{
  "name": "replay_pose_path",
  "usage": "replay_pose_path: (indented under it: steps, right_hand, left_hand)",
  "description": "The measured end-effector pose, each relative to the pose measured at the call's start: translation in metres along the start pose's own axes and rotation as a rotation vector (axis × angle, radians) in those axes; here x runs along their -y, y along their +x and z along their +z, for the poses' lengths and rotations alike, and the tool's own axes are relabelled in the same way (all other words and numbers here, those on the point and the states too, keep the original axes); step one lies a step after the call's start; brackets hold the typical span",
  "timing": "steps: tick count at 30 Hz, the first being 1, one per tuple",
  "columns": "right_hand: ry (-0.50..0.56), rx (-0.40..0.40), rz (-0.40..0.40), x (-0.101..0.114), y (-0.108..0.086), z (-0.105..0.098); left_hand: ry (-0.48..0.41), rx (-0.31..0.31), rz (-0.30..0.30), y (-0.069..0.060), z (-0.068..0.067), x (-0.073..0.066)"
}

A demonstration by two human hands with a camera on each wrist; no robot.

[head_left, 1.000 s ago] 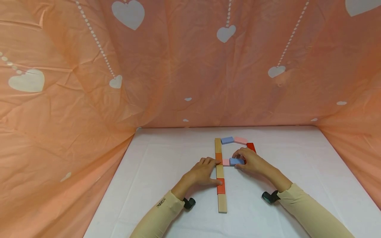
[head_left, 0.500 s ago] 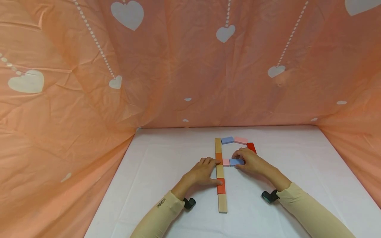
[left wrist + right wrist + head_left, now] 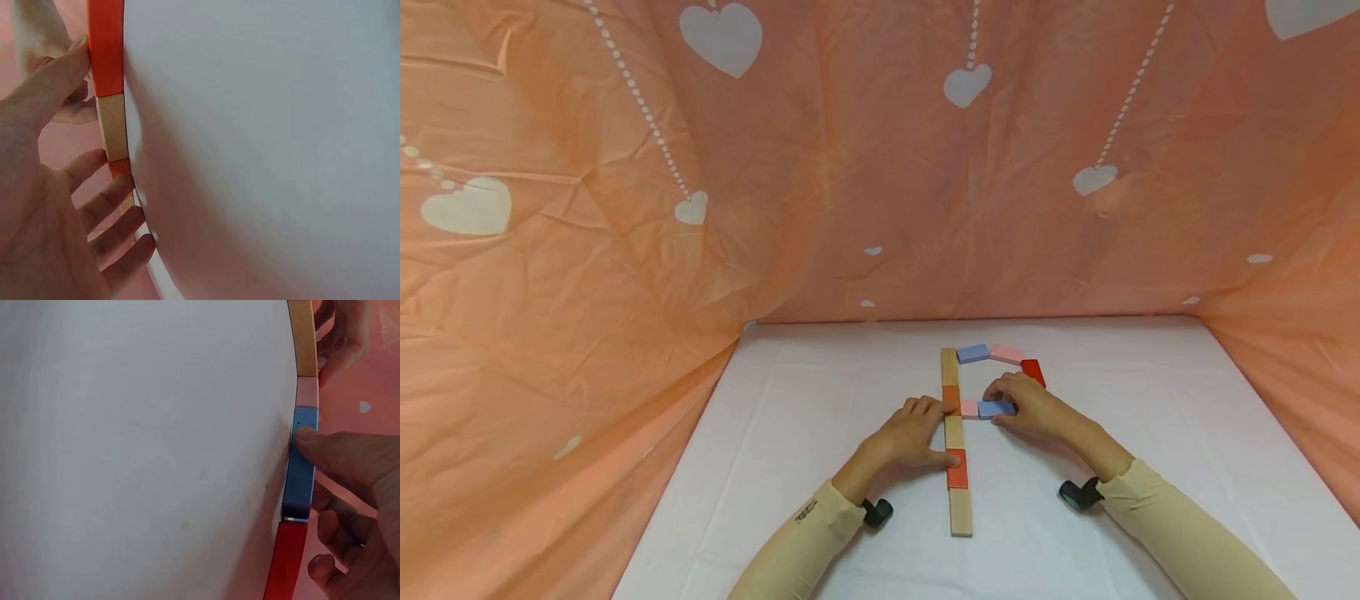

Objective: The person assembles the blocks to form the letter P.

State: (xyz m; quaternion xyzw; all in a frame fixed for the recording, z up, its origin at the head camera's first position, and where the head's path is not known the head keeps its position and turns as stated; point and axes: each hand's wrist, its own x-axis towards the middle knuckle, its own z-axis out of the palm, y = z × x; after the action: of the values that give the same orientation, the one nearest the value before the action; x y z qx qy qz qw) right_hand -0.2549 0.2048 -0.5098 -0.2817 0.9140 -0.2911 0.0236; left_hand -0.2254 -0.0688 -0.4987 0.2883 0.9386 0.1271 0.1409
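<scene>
In the head view, flat wooden blocks lie end to end in a straight column. My left hand (image 3: pixel 913 433) rests along its left side, thumb on a red-orange block (image 3: pixel 957 477) and a fingertip on an orange block (image 3: pixel 951 396). A short pink block (image 3: pixel 970 409) branches off to the right. Against it lies a blue block (image 3: pixel 995 409), which my right hand (image 3: pixel 1032 406) pinches between thumb and fingers. A red block (image 3: pixel 286 562) sits just past the blue block's other end in the right wrist view; my right hand mostly covers it from above.
Another blue block (image 3: pixel 973 354), a pink block (image 3: pixel 1007 355) and a red block (image 3: pixel 1034 372) curve from the column's top. Plain wood blocks (image 3: pixel 960 512) make up other parts of the column. A white cloth (image 3: pixel 820 367) covers the table; an orange curtain (image 3: pixel 880 167) hangs behind.
</scene>
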Motion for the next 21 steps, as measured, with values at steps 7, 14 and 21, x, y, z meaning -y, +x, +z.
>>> replay_pose_path:
  steps: [7,14,21]
  right_hand:
    - [0.005,0.01,0.006,0.0021,0.0018,-0.0014]
    - [0.013,0.017,0.015,0.0019,0.0,-0.0023]
    - [0.066,-0.056,0.048,0.0029,-0.007,-0.002]
  left_hand:
    - [0.018,-0.004,-0.005,0.0007,0.0005,0.0021]
    - [0.021,-0.001,-0.002,0.001,0.0005,0.0022]
    - [0.003,0.013,-0.005,-0.0002,0.0012,0.0037]
